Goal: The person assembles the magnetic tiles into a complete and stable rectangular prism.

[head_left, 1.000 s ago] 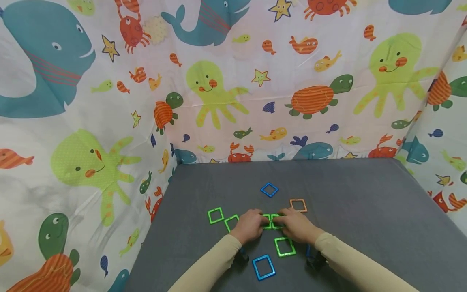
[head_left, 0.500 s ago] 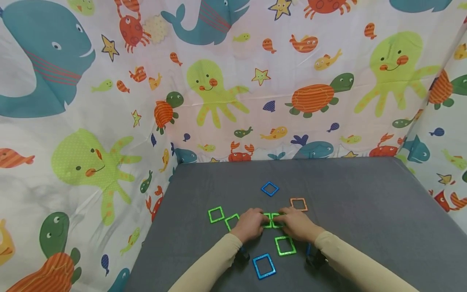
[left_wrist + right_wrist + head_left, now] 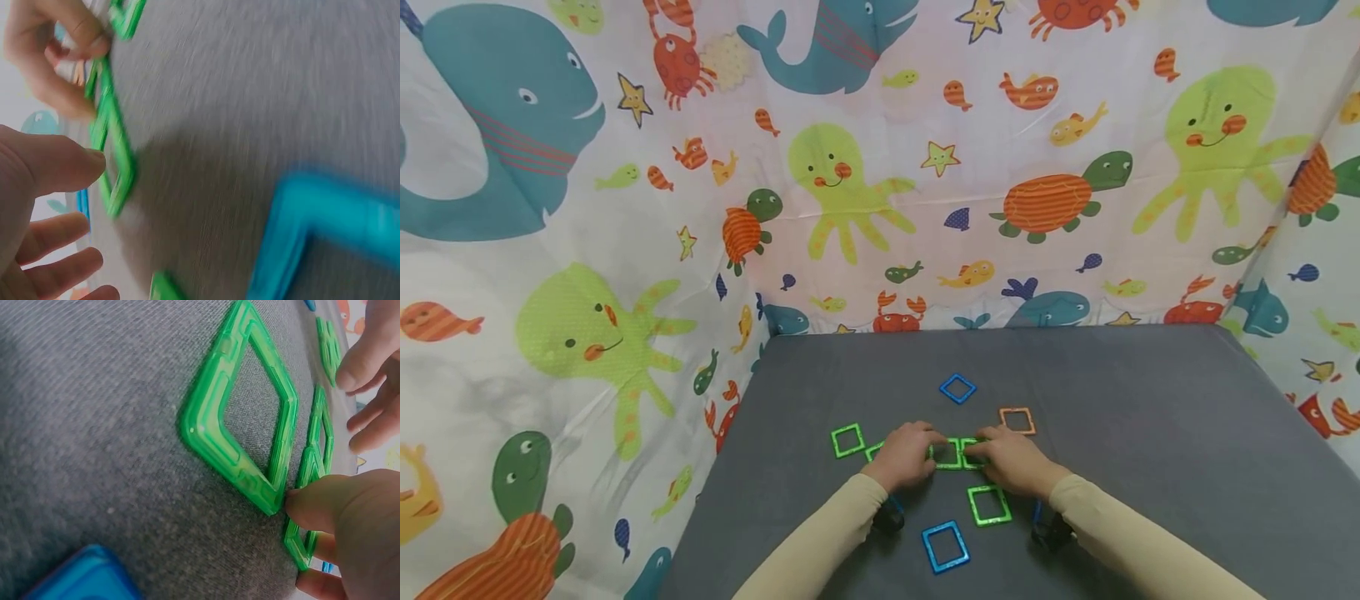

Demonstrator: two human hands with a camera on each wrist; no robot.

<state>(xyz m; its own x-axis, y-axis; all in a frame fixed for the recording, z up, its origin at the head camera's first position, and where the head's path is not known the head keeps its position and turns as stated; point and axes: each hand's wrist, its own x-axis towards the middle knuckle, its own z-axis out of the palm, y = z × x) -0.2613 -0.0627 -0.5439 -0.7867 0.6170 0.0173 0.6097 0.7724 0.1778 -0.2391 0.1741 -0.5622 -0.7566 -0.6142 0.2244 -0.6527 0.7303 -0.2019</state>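
Two green square magnetic tiles lie edge to edge on the grey cloth in the head view. My right hand (image 3: 1018, 462) pinches the right green tile (image 3: 300, 547) between thumb and fingers. Just left of the left green tile (image 3: 128, 165) is my left hand (image 3: 907, 457), its fingers spread and holding nothing. In the right wrist view another green square tile (image 3: 206, 415) lies flat near my right thumb. A further green tile (image 3: 872, 452) is partly hidden behind my left hand, touching or near the corner of a farther green tile (image 3: 847, 453).
A blue square tile (image 3: 946, 567) lies nearest me. Farther back are a blue tile (image 3: 957, 402) and an orange tile (image 3: 1017, 409). Bits of blue show by each wrist, mostly hidden. Curtains with sea animals (image 3: 1045, 204) border the grey table (image 3: 1112, 392) at the back and sides.
My left hand has let go of the left green tile and drawn slightly left, uncovering more of it. The right hand stays at its tile. The head view has shifted a little.
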